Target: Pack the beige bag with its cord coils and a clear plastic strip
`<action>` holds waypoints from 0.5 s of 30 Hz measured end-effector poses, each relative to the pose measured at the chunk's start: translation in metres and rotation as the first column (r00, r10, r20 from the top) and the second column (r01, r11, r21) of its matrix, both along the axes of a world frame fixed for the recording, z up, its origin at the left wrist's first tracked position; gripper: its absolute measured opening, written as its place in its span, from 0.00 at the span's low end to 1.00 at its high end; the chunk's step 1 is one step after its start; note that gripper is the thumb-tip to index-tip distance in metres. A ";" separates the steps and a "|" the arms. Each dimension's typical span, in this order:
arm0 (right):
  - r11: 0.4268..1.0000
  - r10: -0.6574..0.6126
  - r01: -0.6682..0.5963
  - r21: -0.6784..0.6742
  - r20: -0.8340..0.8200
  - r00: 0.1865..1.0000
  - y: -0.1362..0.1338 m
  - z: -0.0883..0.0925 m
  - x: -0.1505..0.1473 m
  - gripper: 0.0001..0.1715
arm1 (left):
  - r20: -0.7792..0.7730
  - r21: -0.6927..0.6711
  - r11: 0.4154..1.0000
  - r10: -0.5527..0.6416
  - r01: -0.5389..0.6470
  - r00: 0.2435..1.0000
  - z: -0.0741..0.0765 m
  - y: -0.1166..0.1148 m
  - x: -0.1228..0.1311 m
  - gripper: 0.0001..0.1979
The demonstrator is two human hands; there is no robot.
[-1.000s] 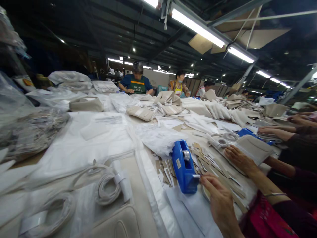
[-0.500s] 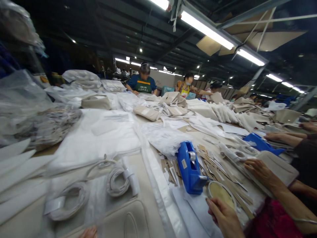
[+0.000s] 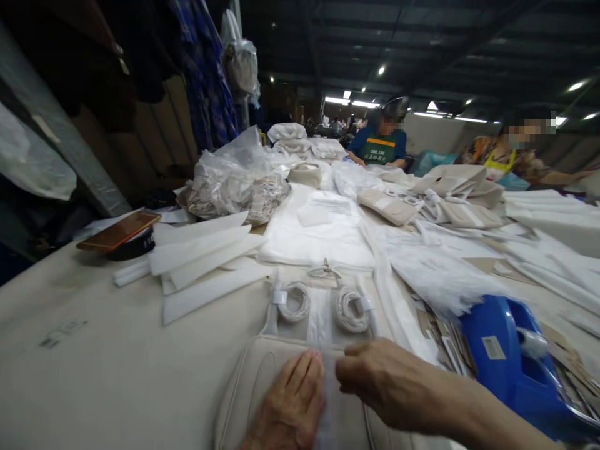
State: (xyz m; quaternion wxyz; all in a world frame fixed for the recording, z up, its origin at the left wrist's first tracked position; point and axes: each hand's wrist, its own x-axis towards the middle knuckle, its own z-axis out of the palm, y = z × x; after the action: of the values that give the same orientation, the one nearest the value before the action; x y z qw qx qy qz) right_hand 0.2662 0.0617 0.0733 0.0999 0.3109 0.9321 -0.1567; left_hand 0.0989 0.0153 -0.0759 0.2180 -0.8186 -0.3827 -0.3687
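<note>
A beige bag [image 3: 239, 394] lies flat in front of me, its upper part under a clear plastic layer. My left hand [image 3: 295, 397] rests on it with fingers stretched out, beside a translucent white strip [image 3: 334, 394] that runs down its middle. Over the strip's right edge is my right hand [image 3: 384, 381], its fingers curled together; what they pinch is hidden. Above the hands lie two coiled straps, a left coil [image 3: 296, 303] and a right coil [image 3: 352, 310], each with a white wrap.
A blue tape dispenser [image 3: 504, 356] stands at the right among cardboard strips. White foam sheets [image 3: 206, 250] and a phone-like brown slab [image 3: 119, 231] lie at the left. A stack of white plastic bags [image 3: 319, 234] is ahead. Across the table sits a person in a green apron [image 3: 379, 153].
The view has swung left. My right hand has moved from beside the tape roll near the dispenser to the bag. My left hand has come further into view, flat on the bag.
</note>
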 end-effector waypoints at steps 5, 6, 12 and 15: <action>0.979 0.102 -0.136 0.153 0.213 0.972 0.045 -0.023 -0.036 0.10 | 0.086 0.044 0.999 0.013 -0.017 0.996 -0.006 0.002 0.003 0.14; 0.977 0.101 -0.139 0.159 0.227 0.969 0.049 -0.026 -0.039 0.11 | 0.088 0.042 0.999 0.016 -0.019 0.996 -0.006 0.002 0.003 0.14; 0.988 -0.021 -0.022 0.150 0.279 0.960 0.063 -0.023 -0.056 0.03 | 0.076 0.016 1.000 0.001 -0.003 0.997 0.000 0.002 0.000 0.14; 0.979 -0.115 0.066 0.193 0.253 0.961 0.077 -0.022 -0.058 0.14 | 0.082 0.025 1.000 -0.008 0.006 0.997 0.001 0.003 -0.001 0.14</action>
State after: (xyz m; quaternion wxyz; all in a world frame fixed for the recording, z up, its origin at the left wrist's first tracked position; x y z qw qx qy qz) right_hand 0.2080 0.1384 0.0509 0.1861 0.3791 0.9059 -0.0324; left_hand 0.0981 0.0187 -0.0751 0.2111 -0.8014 -0.3837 -0.4075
